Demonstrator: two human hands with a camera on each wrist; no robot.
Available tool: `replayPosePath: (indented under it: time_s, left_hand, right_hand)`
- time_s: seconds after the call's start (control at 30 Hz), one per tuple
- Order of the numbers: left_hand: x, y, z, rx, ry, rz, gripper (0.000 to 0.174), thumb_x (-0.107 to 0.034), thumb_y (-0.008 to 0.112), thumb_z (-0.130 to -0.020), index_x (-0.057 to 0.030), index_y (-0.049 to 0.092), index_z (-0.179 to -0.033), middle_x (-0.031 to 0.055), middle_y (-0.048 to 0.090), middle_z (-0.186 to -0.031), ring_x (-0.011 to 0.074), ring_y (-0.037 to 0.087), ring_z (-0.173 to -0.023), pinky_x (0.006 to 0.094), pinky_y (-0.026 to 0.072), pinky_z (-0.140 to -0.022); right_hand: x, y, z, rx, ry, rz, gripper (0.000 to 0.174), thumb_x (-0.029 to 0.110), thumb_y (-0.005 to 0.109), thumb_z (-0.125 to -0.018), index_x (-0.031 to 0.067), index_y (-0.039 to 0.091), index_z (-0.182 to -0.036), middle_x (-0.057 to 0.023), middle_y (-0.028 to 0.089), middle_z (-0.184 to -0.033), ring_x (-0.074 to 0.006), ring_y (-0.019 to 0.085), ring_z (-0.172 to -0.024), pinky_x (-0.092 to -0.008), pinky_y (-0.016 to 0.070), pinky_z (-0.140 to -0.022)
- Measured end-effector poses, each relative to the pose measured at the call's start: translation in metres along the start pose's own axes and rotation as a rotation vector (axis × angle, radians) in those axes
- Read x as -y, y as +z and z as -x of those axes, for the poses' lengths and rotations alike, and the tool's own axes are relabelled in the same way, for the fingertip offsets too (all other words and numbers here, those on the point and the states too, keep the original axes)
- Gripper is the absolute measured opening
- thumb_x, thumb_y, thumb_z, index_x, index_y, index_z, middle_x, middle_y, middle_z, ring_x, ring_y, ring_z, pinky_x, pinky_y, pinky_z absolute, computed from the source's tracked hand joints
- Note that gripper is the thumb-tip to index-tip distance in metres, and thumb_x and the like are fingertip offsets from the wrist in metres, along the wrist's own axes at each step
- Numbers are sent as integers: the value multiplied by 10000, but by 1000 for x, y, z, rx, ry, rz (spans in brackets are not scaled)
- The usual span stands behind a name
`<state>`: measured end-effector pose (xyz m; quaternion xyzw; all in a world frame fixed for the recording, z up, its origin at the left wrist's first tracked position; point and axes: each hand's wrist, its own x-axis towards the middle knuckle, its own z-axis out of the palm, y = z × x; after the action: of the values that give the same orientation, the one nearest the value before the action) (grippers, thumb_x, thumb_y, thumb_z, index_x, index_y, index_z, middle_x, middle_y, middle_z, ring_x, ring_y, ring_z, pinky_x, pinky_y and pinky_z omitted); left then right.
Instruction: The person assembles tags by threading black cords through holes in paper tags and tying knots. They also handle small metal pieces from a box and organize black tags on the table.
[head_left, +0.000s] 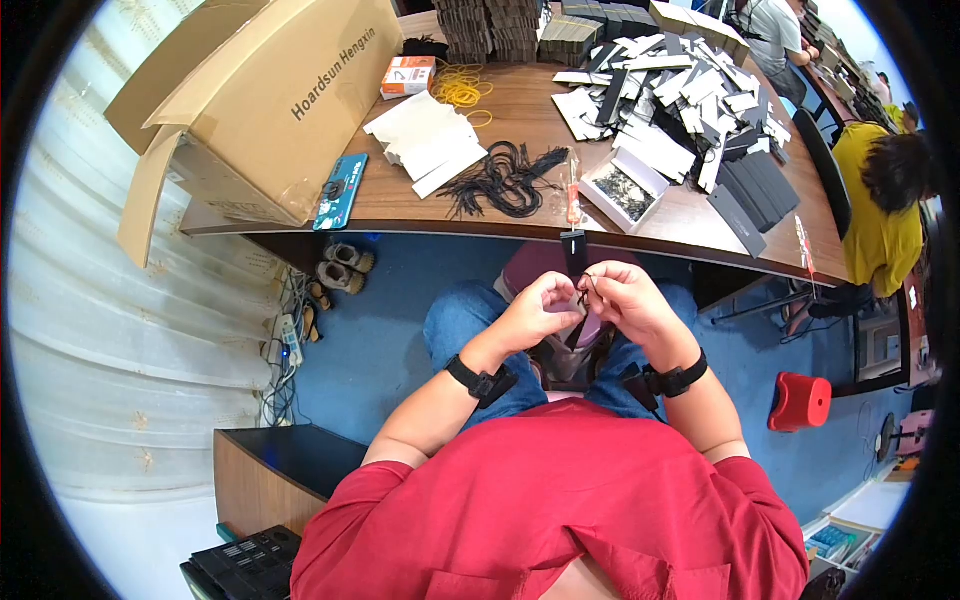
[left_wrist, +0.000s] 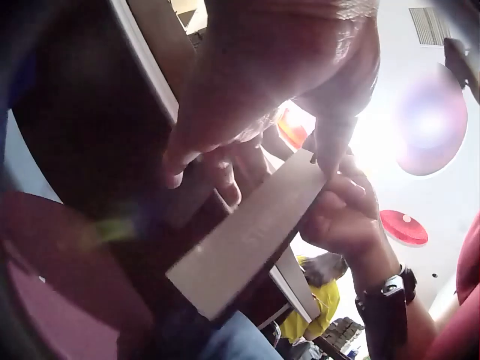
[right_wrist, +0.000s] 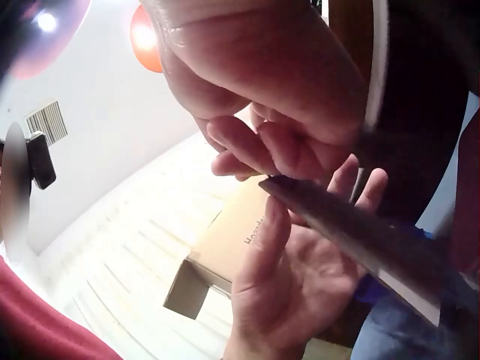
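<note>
cardboard box (head_left: 270, 100) printed "Hoardsun Hengxin", long flat dark card (left_wrist: 240, 240), pale along one edge, held over the lap just below the table (head_left: 520, 110) edge, left hand (head_left: 535, 312) fingers curled round it, right hand (head_left: 628, 305) fingertips pinching its top end

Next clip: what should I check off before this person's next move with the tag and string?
1. Tag gripped by the left hand: ok.
2. Right hand pinching the tag's end: ok.
3. String at hand: ok, a thin loop shows between the hands.
4. String passed through the tag: cannot tell, hidden in the grip.
5. Spare strings lying on the table ahead: ok.
</note>
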<state>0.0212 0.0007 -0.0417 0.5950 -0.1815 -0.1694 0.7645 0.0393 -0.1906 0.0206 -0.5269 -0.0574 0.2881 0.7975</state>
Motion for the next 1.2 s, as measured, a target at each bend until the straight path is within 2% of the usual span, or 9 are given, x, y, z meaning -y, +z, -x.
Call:
replayPosePath:
  time_s: [0.27,0.4,0.5,0.6,0.7,0.83,1.07,1.13,1.2]
  left_hand:
    - [-13,3,7,-111,-79,187,377,-24,611,-867,-17,448,-1207,65,598,-967,120,591,-876,243,480,-791]
    - [-21,7,5,-137,-30,-223,355,17,564,-882,-8,457,-1220,66,581,-931,99,578,-866,241,483,-777]
    - [-27,10,3,-173,-18,-479,375,50,563,-858,-20,477,-1216,49,575,-910,94,563,-857,245,475,-773]
    - [-31,12,5,-155,-32,-526,397,53,580,-836,-29,478,-1212,47,578,-889,99,562,-848,251,476,-767]
    - [-38,19,10,-79,-78,-540,397,47,583,-828,-29,468,-1200,62,582,-890,112,571,-849,260,478,-762]
    - [-45,21,11,-55,65,-693,418,19,623,-807,-41,473,-1192,87,598,-928,167,610,-875,296,496,-779]
    - [-85,16,4,-119,157,-671,448,-14,645,-798,-46,514,-1226,94,604,-1008,188,604,-925,307,489,-828]
    - [-112,-5,-5,-294,475,-1027,383,-52,650,-797,-29,562,-1168,114,608,-1067,225,587,-1004,327,453,-903]
    - [-126,-40,-11,-518,422,-949,347,-85,655,-789,-12,594,-1123,140,608,-1113,264,562,-1080,343,414,-961]
  right_hand:
    - [20,-6,10,-641,-633,1367,84,92,612,-796,14,627,-822,-131,613,-830,-328,609,-754,-370,487,-662]
    - [25,-2,10,-622,-698,1014,108,97,571,-891,11,592,-828,-107,601,-766,-246,623,-707,-371,485,-631]
    - [17,-7,8,-352,-243,-176,94,113,548,-926,30,581,-897,-55,590,-739,-178,597,-659,-342,481,-612]
    - [9,-28,5,-62,-198,-391,100,124,533,-939,34,574,-956,-9,537,-696,-122,499,-572,-223,409,-555]
    - [12,-25,5,-75,34,-13,140,141,548,-930,22,591,-990,2,535,-700,-89,475,-581,-219,382,-531]
    - [14,-2,9,28,-99,977,186,161,665,-817,-22,663,-846,-87,642,-679,-122,569,-620,-295,472,-583]
    - [69,0,-4,274,90,1047,117,110,667,-794,-1,679,-832,-33,637,-670,-83,574,-588,-248,473,-551]
    - [90,-12,-8,94,43,958,96,112,628,-814,32,678,-834,-9,627,-661,-78,556,-546,-225,464,-513]
    - [120,-42,-16,-129,-138,772,156,176,629,-807,25,661,-785,-28,613,-656,-86,549,-539,-231,452,-507]
